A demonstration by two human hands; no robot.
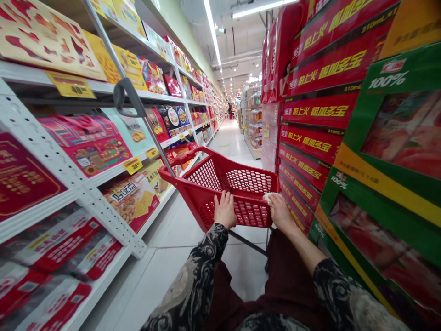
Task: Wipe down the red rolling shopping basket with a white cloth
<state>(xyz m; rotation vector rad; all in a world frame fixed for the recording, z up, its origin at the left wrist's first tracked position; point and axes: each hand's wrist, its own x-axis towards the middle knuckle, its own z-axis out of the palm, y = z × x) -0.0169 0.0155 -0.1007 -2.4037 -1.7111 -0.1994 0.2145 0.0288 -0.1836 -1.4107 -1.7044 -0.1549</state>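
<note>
A red plastic shopping cart [193,184] with a perforated basket stands crosswise in front of me. My left hand [225,210] lies against the near side of the basket, its fingers stretched out toward the rim. At the right end of that same rim, my right hand [280,212] is closed on a crumpled white cloth [271,198], pressed to the red plastic. The cloth is mostly covered by my fingers, so its full shape is hidden. A grey metal pole with a grey plastic hook [129,99] rises from the cart's left end.
White shelving [79,184] with boxed snacks and yellow price tags runs along the left. Stacked red drink cartons [320,110] and green boxes [389,119] rise close on the right. A pale tiled aisle [230,135] stretches ahead, with a person [230,109] far off.
</note>
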